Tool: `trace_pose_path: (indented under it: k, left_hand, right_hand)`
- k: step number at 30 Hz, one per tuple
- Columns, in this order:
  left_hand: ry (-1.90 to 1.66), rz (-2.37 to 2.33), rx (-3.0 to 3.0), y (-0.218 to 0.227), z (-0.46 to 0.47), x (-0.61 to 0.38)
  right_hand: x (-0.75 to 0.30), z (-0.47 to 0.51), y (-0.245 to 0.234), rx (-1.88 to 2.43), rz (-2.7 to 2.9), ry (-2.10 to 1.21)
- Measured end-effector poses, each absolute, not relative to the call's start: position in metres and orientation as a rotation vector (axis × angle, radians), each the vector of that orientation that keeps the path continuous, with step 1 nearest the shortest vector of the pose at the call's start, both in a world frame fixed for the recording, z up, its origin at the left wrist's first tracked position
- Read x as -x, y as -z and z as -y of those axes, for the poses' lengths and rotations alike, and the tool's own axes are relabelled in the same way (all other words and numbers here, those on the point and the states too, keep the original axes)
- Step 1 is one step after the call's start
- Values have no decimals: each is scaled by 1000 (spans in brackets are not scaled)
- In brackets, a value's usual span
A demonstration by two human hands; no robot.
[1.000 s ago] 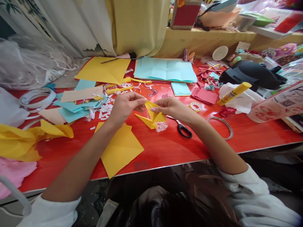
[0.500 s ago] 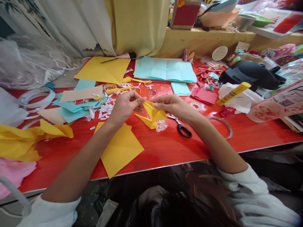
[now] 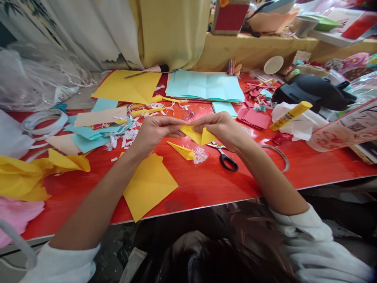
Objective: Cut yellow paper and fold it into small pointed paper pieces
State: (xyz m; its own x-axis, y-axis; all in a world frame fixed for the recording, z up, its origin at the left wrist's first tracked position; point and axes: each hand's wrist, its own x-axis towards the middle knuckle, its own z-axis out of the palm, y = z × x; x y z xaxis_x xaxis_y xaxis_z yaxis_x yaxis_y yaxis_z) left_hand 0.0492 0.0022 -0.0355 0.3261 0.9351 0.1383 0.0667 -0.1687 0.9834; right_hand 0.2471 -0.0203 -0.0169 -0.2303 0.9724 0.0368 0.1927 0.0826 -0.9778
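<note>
Above the middle of the red table, a folded piece of yellow paper (image 3: pixel 196 136) is pinched between both hands. My left hand (image 3: pixel 159 133) is closed on its left corner, thumb against fingers. My right hand (image 3: pixel 218 127) grips its upper edge from the right, with a pointed flap standing out below the fingers. Below lies another folded yellow piece (image 3: pixel 182 151), narrow and pointed, beside a patch of white shreds (image 3: pixel 200 155). Flat yellow sheets (image 3: pixel 150 186) rest near the front edge, partly under my left forearm. Black-handled scissors (image 3: pixel 228 161) lie below my right hand, their blades partly covered.
On the left are tape rolls (image 3: pixel 44 124), paper scraps (image 3: pixel 100 117) and crumpled yellow paper (image 3: pixel 44 171). Behind lie light-blue sheets (image 3: pixel 205 85) and a large yellow sheet (image 3: pixel 129 85). Rightward are red paper squares (image 3: pixel 254 118), a glue stick (image 3: pixel 291 115) and a black object (image 3: pixel 313 92).
The held yellow paper has turned and been raised, now apart from the folded piece on the table. My right hand has shifted slightly upward; my left fingers have straightened along the paper.
</note>
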Motion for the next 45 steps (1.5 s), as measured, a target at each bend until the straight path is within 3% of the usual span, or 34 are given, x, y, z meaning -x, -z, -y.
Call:
trace_pose_path:
  k: [11, 18, 27, 40, 45]
  left_hand:
    - [-1141, -1035, -1718, 36, -2, -51]
    - [-945, -915, -1606, 44, 1, -63]
    - [-1065, -941, -1553, 52, 1, -66]
    - [-1216, -976, -1464, 42, -4, -59]
    - [-1056, -991, -1455, 36, -6, -52]
  right_hand:
    - [-248, 23, 16, 1068, 1308, -1905]
    - [-235, 21, 29, 1088, 1286, -1606]
    - [-238, 22, 19, 875, 1213, -1903]
    - [-237, 20, 30, 956, 1364, -1719]
    - [-239, 19, 31, 1023, 1475, -1656]
